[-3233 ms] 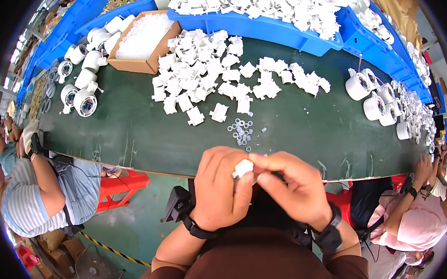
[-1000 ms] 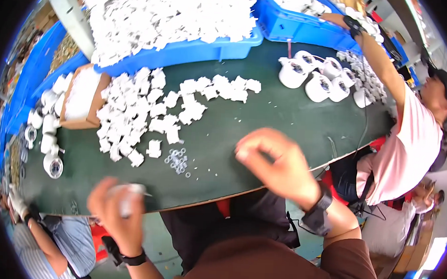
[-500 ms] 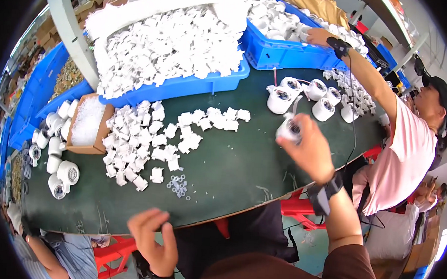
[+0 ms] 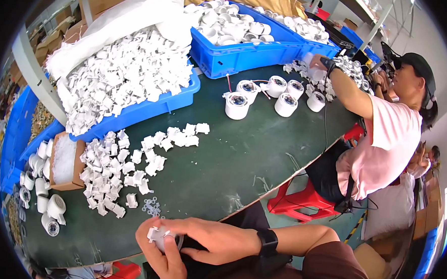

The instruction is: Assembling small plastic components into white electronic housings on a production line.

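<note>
Both my hands are together at the table's front edge, around one white round plastic housing with a small white clip-like piece on its side. My left hand wraps its fingers about it from below and the left. Across the other side my right hand grips it, fingertips beside the clip. Just beyond them lie small translucent rings and a loose pile of white plastic clips. Farther off to the right, several white cylindrical housings with dark glossy tops stand upright on the green table.
A blue bin heaped with white clips stands at the back left. Another blue bin holds white cups. On the left are a cardboard box of clear bits and more white housings. A co-worker in pink sits at right.
My right hand has come from beside the standing housings back to my left hand, bringing a housing. Both hands now hold it. The co-worker's arm has withdrawn from the blue bin.
</note>
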`<state>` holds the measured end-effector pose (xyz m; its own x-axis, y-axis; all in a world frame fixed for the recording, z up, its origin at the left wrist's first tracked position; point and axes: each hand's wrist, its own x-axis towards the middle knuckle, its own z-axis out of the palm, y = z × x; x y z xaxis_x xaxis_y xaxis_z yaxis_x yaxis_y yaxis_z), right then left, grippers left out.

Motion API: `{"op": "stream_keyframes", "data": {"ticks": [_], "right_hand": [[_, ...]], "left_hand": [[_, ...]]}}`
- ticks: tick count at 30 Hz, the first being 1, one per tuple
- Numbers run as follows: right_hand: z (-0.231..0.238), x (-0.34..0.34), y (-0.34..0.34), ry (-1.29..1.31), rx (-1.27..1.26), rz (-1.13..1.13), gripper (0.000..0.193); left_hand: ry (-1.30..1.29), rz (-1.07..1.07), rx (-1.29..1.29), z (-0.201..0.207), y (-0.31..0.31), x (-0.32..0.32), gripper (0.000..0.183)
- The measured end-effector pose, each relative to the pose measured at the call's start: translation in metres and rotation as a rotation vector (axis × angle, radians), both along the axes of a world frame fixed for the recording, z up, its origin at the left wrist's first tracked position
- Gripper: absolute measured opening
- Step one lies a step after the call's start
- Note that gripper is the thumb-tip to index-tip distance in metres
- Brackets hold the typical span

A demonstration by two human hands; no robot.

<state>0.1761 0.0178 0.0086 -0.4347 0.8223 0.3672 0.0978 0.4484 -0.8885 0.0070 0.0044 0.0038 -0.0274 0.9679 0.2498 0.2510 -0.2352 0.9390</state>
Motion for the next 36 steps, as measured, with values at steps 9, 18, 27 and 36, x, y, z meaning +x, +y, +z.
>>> {"op": "stream_keyframes", "data": {"ticks": [9,18,27,36], "right_hand": [[0.013,0.0,0.014,0.182,-0.322,0.01,0.023],[0.007,-0.009,0.012,0.089,-0.126,-0.204,0.012],[0.015,-0.017,0.012,0.067,-0.315,-0.233,0.006],[0.023,-0.018,0.015,-0.154,-0.025,-0.258,0.01]], "left_hand": [[0.464,-0.024,0.23,-0.007,0.009,-0.002,0.035],[0.3,0.015,0.199,0.0,0.01,-0.009,0.015],[0.225,-0.106,0.202,-0.003,0.018,-0.013,0.018],[0.151,-0.136,0.142,-0.002,0.019,-0.019,0.017]]}}
